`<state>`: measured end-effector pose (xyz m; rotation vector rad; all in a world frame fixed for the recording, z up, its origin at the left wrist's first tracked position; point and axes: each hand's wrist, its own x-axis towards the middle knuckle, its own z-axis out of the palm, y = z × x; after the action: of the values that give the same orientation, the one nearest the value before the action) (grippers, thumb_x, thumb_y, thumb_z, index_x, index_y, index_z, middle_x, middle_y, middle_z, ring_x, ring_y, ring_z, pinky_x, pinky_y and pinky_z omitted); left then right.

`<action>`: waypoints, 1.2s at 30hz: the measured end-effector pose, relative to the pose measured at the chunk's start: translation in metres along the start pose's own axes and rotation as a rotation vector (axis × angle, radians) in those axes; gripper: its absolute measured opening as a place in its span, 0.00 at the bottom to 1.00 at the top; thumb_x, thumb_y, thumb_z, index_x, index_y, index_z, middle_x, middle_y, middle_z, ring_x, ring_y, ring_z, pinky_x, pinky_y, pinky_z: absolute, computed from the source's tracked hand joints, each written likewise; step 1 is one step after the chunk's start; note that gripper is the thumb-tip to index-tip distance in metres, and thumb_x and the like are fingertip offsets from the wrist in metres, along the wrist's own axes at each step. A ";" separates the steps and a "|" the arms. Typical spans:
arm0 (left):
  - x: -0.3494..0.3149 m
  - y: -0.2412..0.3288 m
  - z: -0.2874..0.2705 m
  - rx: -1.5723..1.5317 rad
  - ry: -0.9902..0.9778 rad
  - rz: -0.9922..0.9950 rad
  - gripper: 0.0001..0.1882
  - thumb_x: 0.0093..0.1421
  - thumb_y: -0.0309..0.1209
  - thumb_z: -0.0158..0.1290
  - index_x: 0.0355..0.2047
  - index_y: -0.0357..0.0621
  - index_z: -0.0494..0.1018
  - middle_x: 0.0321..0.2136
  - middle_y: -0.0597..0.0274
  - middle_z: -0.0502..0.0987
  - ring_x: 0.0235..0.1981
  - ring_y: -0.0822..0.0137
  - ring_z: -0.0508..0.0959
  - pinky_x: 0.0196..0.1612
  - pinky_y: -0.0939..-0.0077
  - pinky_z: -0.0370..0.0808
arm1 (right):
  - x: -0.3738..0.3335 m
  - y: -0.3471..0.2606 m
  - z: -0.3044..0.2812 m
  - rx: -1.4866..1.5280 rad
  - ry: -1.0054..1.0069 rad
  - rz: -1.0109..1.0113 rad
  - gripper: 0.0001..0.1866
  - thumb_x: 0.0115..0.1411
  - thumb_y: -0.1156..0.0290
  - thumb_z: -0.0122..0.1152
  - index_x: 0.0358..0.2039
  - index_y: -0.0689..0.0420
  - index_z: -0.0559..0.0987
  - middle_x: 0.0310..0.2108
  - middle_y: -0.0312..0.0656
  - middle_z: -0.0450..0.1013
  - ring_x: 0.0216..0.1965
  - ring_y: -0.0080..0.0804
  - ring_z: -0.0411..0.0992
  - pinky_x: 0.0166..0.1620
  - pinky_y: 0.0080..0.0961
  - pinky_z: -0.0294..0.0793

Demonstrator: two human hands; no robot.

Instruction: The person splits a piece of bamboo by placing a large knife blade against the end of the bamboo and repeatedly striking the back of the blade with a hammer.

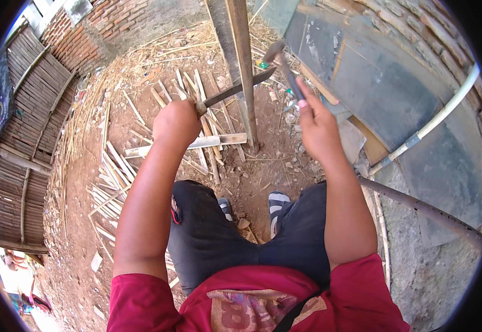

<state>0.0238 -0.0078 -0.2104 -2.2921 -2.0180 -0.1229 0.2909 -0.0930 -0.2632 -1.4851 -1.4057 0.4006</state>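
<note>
Gripping a long knife (221,97) by its handle in the closed left hand (176,123), pointing the blade right and slightly far. Crossing with that blade a split pole (244,61) standing roughly upright on the ground (78,216) between the hands, about equally near each, and seemingly passing behind its pale edge. Farther right, holding a hammer (291,77) in the closed right hand (317,123), poising its head just far of the blade's tip.

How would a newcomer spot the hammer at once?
Find the tall upright pole at the top centre. Just to its right, the right hand holds the hammer by its dark handle. Unlike the long flat knife in the left hand, it ends in a short, blunt head.
</note>
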 end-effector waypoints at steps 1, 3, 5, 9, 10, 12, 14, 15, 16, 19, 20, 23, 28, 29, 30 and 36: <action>-0.001 0.001 0.005 0.000 0.003 -0.002 0.13 0.62 0.38 0.56 0.41 0.44 0.79 0.36 0.44 0.83 0.39 0.44 0.83 0.45 0.51 0.81 | -0.002 -0.009 -0.007 0.036 0.042 0.001 0.24 0.76 0.61 0.46 0.70 0.31 0.65 0.39 0.49 0.80 0.23 0.25 0.69 0.32 0.27 0.73; -0.003 0.000 0.008 -0.003 -0.012 0.003 0.13 0.62 0.38 0.56 0.41 0.44 0.79 0.36 0.45 0.83 0.39 0.44 0.83 0.44 0.51 0.81 | -0.005 -0.013 -0.009 0.115 0.093 0.007 0.24 0.76 0.60 0.43 0.71 0.30 0.64 0.46 0.51 0.81 0.22 0.23 0.68 0.32 0.27 0.74; 0.000 0.003 0.004 0.004 -0.003 0.028 0.13 0.63 0.39 0.55 0.41 0.44 0.79 0.35 0.45 0.83 0.39 0.45 0.83 0.44 0.51 0.81 | -0.001 -0.003 -0.007 -0.051 0.040 -0.035 0.24 0.76 0.61 0.43 0.71 0.29 0.63 0.48 0.52 0.80 0.23 0.27 0.71 0.34 0.30 0.76; 0.003 0.005 0.002 -0.025 -0.002 0.024 0.13 0.64 0.38 0.53 0.41 0.44 0.79 0.35 0.45 0.83 0.38 0.44 0.83 0.44 0.51 0.81 | 0.003 0.027 0.005 -0.156 -0.029 -0.062 0.24 0.76 0.61 0.43 0.70 0.29 0.65 0.57 0.46 0.76 0.37 0.39 0.80 0.46 0.35 0.77; 0.004 0.002 0.006 -0.019 0.011 0.033 0.12 0.64 0.38 0.53 0.41 0.44 0.79 0.35 0.45 0.83 0.38 0.44 0.83 0.44 0.51 0.81 | 0.004 0.030 0.008 -0.139 0.042 -0.113 0.24 0.76 0.62 0.43 0.70 0.30 0.66 0.59 0.45 0.75 0.40 0.40 0.81 0.48 0.36 0.77; 0.003 -0.003 0.010 -0.009 -0.004 0.022 0.12 0.65 0.37 0.53 0.42 0.45 0.80 0.37 0.45 0.83 0.40 0.46 0.83 0.44 0.52 0.81 | 0.002 -0.004 -0.004 0.055 0.042 0.025 0.23 0.76 0.61 0.43 0.69 0.30 0.67 0.64 0.45 0.71 0.43 0.36 0.80 0.49 0.31 0.77; 0.001 0.007 -0.001 0.006 -0.060 0.003 0.12 0.66 0.36 0.52 0.44 0.47 0.81 0.41 0.47 0.84 0.43 0.48 0.84 0.45 0.55 0.81 | 0.002 -0.006 -0.006 0.113 0.076 -0.011 0.23 0.76 0.62 0.44 0.69 0.33 0.67 0.64 0.45 0.71 0.43 0.35 0.80 0.49 0.29 0.77; -0.001 0.009 -0.001 -0.009 -0.065 0.006 0.13 0.66 0.36 0.53 0.44 0.47 0.82 0.41 0.47 0.84 0.44 0.49 0.84 0.46 0.55 0.81 | -0.001 -0.004 -0.005 0.100 0.051 0.005 0.23 0.76 0.63 0.44 0.70 0.36 0.67 0.64 0.45 0.71 0.43 0.33 0.80 0.49 0.28 0.77; 0.000 0.011 -0.002 -0.009 -0.073 -0.002 0.12 0.66 0.36 0.53 0.44 0.47 0.82 0.41 0.47 0.84 0.44 0.49 0.84 0.46 0.55 0.81 | -0.002 -0.006 -0.006 0.087 0.033 0.012 0.23 0.76 0.63 0.44 0.70 0.38 0.67 0.64 0.45 0.71 0.43 0.32 0.80 0.49 0.27 0.77; 0.005 0.014 -0.002 -0.024 -0.060 0.012 0.12 0.66 0.37 0.53 0.42 0.45 0.81 0.39 0.46 0.84 0.42 0.47 0.84 0.45 0.53 0.81 | 0.001 0.021 0.003 -0.198 -0.089 -0.066 0.24 0.76 0.65 0.43 0.71 0.44 0.65 0.62 0.46 0.73 0.40 0.29 0.80 0.47 0.27 0.77; 0.005 0.009 0.004 -0.033 -0.031 0.030 0.12 0.65 0.37 0.53 0.40 0.44 0.81 0.37 0.45 0.83 0.41 0.46 0.83 0.45 0.51 0.80 | 0.003 0.027 0.007 -0.178 -0.034 -0.116 0.24 0.76 0.65 0.43 0.71 0.45 0.65 0.62 0.46 0.73 0.38 0.28 0.80 0.46 0.27 0.78; 0.006 0.001 0.011 -0.033 0.004 0.055 0.13 0.65 0.38 0.53 0.38 0.42 0.80 0.35 0.43 0.83 0.39 0.45 0.83 0.44 0.50 0.80 | 0.007 0.004 -0.003 -0.057 0.115 -0.159 0.25 0.76 0.65 0.43 0.72 0.45 0.64 0.63 0.44 0.73 0.38 0.31 0.81 0.45 0.29 0.79; 0.007 0.005 0.005 -0.033 -0.006 0.059 0.13 0.65 0.38 0.54 0.40 0.43 0.81 0.35 0.44 0.83 0.39 0.45 0.84 0.44 0.50 0.80 | 0.003 0.011 0.007 -0.199 -0.063 -0.063 0.25 0.75 0.65 0.43 0.72 0.41 0.64 0.62 0.45 0.73 0.50 0.40 0.79 0.53 0.32 0.76; 0.010 0.008 0.006 -0.044 -0.003 0.034 0.12 0.64 0.36 0.54 0.41 0.45 0.81 0.35 0.45 0.84 0.39 0.46 0.84 0.45 0.51 0.80 | 0.004 0.012 0.007 -0.252 -0.106 -0.050 0.25 0.75 0.66 0.43 0.71 0.39 0.64 0.62 0.46 0.73 0.53 0.42 0.79 0.54 0.33 0.76; 0.009 0.008 0.010 -0.039 -0.020 0.042 0.11 0.64 0.36 0.54 0.41 0.45 0.81 0.35 0.45 0.83 0.39 0.46 0.84 0.45 0.51 0.81 | 0.001 0.022 0.012 -0.224 -0.119 -0.053 0.25 0.75 0.65 0.43 0.71 0.38 0.64 0.62 0.46 0.72 0.53 0.43 0.79 0.54 0.33 0.76; 0.005 0.001 0.014 -0.024 -0.058 0.028 0.11 0.64 0.32 0.53 0.42 0.45 0.81 0.37 0.44 0.83 0.41 0.46 0.84 0.46 0.51 0.81 | -0.007 -0.015 0.003 0.066 -0.032 0.056 0.24 0.75 0.64 0.45 0.70 0.37 0.67 0.62 0.50 0.71 0.56 0.43 0.77 0.57 0.32 0.73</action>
<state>0.0255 -0.0013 -0.2235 -2.3641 -2.0213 -0.0804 0.2788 -0.1012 -0.2553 -1.4720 -1.3659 0.5031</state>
